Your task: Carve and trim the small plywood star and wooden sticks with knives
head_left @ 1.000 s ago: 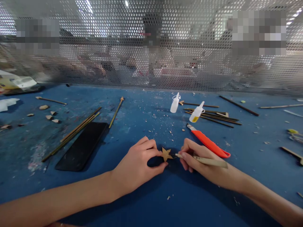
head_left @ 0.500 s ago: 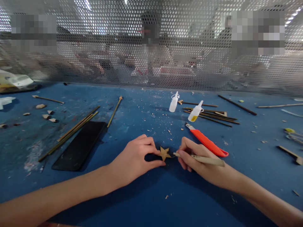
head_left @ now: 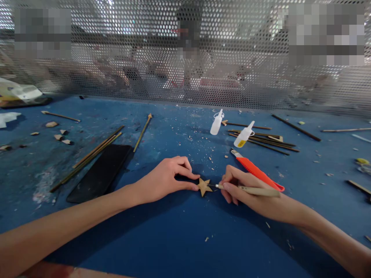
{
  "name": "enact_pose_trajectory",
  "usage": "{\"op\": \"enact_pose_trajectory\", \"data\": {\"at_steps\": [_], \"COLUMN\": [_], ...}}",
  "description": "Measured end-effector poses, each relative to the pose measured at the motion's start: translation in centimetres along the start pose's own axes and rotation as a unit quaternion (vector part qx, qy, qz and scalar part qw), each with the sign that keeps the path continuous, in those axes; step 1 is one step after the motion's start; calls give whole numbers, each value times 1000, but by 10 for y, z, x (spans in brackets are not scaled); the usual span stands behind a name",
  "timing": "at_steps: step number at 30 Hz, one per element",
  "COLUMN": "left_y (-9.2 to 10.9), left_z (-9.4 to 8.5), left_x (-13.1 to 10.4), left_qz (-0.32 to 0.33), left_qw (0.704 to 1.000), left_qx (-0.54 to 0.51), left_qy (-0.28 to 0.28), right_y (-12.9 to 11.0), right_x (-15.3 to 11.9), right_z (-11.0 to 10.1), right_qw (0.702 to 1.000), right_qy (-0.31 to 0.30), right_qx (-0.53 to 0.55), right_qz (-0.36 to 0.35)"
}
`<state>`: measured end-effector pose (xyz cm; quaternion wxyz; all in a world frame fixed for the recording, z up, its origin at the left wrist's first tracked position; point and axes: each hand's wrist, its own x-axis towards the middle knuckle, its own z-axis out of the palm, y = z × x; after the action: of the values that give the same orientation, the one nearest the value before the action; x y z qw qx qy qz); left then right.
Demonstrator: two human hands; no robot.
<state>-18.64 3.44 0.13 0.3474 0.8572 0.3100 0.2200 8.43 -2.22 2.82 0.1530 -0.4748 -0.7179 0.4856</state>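
A small tan five-pointed star (head_left: pixel 204 187), wooden by its look, lies on the blue table in the middle of the head view. My left hand (head_left: pixel 166 178) pinches its left side between thumb and index finger. In my right hand (head_left: pixel 241 188) is a slim carving knife (head_left: pixel 259 192) with a pale wooden handle, held like a pen. Its thin dark blade reaches to the star's right side; exact contact with the surface is too fine to make out. Just beyond my right hand lies a utility knife (head_left: pixel 259 171) with an orange-red handle.
Two white glue bottles (head_left: pixel 217 122) stand beyond my hands, beside several thin dark sticks (head_left: pixel 268 143). A black phone (head_left: pixel 100 173) and more sticks (head_left: pixel 87 159) lie to the left. Wood chips (head_left: pixel 59 137) are scattered about. A perforated metal screen (head_left: pixel 162 77) rises behind the table.
The view has shifted slightly, so most things sit a little further right and higher. My left fingers grip more at the star's left edge, uncovering more of it.
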Motion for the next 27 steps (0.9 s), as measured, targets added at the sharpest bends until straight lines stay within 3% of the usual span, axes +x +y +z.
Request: {"op": "enact_pose_trajectory", "data": {"at_steps": [8, 13, 21, 27], "left_y": [-1, -2, -2, -2], "left_z": [0, -1, -4, -6], "left_x": [0, 1, 2, 2], "left_qz": [-4, 2, 1, -1], "left_qw": [1000, 999, 999, 999], "left_qx": [-30, -35, -40, -43], "left_qy": [9, 0, -9, -25], "right_y": [-5, -2, -16, -18], "right_x": [-3, 0, 28, 39], "right_z": [13, -1, -36, -44], "right_qw": [998, 999, 991, 986], "right_qy": [52, -10, -126, -168], "right_qx": [-25, -40, -34, 6], "right_qz": [16, 7, 2, 19]}}
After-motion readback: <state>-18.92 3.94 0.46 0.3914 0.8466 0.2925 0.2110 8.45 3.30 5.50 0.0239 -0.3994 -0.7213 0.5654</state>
